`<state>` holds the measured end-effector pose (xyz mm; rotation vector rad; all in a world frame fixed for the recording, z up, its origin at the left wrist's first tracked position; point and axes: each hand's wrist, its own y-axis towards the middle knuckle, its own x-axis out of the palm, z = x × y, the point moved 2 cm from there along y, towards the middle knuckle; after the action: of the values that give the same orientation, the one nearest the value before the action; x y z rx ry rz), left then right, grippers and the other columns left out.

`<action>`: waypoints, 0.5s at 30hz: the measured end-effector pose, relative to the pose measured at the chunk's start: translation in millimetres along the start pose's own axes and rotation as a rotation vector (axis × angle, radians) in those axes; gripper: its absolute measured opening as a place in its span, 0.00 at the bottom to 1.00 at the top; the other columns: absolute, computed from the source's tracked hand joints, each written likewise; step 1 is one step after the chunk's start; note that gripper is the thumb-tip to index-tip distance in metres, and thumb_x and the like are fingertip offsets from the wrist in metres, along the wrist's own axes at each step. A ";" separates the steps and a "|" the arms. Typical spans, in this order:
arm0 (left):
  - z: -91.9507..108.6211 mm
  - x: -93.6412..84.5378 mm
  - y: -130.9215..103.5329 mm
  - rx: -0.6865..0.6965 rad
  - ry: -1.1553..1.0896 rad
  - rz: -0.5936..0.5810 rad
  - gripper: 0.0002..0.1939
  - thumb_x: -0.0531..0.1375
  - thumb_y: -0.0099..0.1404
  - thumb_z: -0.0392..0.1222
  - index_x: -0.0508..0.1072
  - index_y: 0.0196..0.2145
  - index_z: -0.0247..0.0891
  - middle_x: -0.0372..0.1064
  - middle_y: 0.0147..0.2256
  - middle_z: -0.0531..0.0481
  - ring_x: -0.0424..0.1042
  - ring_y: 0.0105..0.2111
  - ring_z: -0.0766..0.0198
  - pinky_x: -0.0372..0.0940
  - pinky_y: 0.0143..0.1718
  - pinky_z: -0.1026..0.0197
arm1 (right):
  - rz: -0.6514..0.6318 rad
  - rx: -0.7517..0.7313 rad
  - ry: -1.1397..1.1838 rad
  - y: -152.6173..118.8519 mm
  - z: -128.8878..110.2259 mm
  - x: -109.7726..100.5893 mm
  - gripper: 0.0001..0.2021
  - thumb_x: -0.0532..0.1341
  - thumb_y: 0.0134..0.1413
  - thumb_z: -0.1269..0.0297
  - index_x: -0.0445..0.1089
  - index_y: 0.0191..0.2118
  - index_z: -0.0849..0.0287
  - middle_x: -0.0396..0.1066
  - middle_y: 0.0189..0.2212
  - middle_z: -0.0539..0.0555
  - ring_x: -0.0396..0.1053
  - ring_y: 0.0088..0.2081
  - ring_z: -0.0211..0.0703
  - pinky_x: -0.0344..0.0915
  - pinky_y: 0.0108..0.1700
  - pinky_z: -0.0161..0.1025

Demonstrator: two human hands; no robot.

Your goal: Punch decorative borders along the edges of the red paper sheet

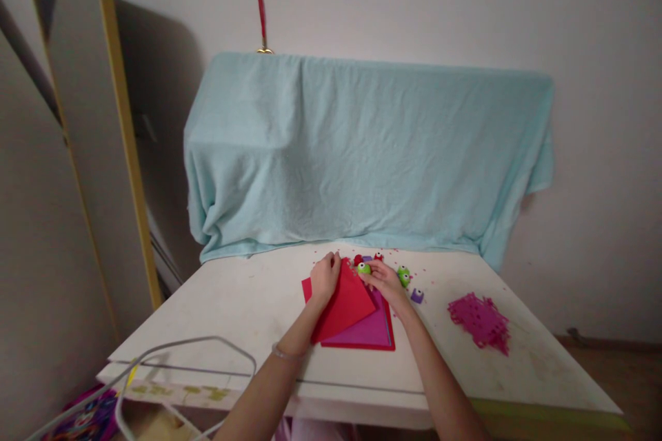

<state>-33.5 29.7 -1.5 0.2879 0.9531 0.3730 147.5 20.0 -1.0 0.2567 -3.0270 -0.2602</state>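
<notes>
At the far middle of the white table, my left hand (325, 277) is closed on the upper left edge of a red sheet (344, 303). My right hand (385, 281) grips a small green punch with an eye design (364, 268), beside the sheet's top corner. Under the red sheet lies a stack with a purple-pink sheet (362, 332) on it and a red one at the bottom. Another green punch (403, 275) and a purple punch (417, 296) stand right of my right hand. Red punches (378, 256) lie behind it.
Pink cut-out paper (480, 320) is heaped at the right of the table (232, 303). Tiny paper bits are scattered around the punches. A light blue cloth (362, 151) covers something along the back. A grey metal frame (191, 341) rises at the front left.
</notes>
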 end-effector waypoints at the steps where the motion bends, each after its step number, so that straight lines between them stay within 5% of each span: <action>1: 0.0 0.1 0.2 -0.002 -0.004 -0.001 0.21 0.42 0.70 0.52 0.69 0.33 0.39 0.72 0.29 0.46 0.70 0.29 0.62 0.50 0.29 0.63 | 0.001 -0.002 -0.004 0.3 0.5 -0.5 0.18 0.70 0.36 0.60 0.70 0.37 0.57 0.73 0.30 0.51 0.70 0.28 0.40 0.62 0.25 0.33; 15: -0.2 -0.1 0.8 0.008 -0.030 -0.012 0.22 0.42 0.70 0.52 0.69 0.32 0.39 0.72 0.29 0.47 0.70 0.29 0.63 0.50 0.29 0.64 | -0.028 0.016 -0.022 1.4 5.0 -2.9 0.19 0.70 0.37 0.58 0.67 0.36 0.57 0.72 0.29 0.50 0.68 0.26 0.39 0.60 0.25 0.33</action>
<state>-33.8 30.4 -1.2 0.2946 0.9263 0.3526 149.7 22.7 -5.9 0.2992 -3.0502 -0.2419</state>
